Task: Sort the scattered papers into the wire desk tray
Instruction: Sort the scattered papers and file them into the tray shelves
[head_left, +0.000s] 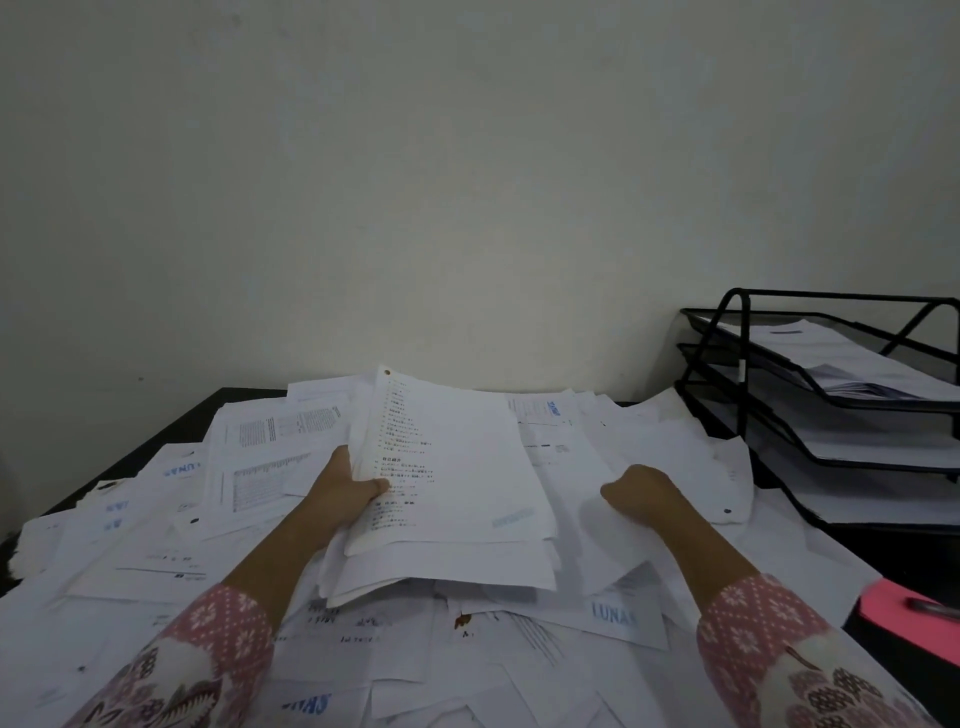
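Held stack: a sheaf of printed papers (457, 483), raised off the heap, long axis running away from the person toward the wall, far end tilted up.
Left hand (343, 493): grip pinches the sheaf's left edge — thumb on top, fingers hidden beneath.
Right hand (641, 493): fingers curled on a loose sheet (587, 540) just right of the sheaf; the grip appears to pinch that sheet (fingertips out of sight, so judged only).
Wire desk tray (737, 364): black, three tiers, at the table's far right against the wall; papers already lie in its tiers.
Governing relation: the tray lies right of and beyond both grips — the right hand is nearer.
Judgement: the sheaf must swing right, long axis fed into a tier's open front.
Remaining: scattered papers (156, 561) cover most of the table (171, 431).
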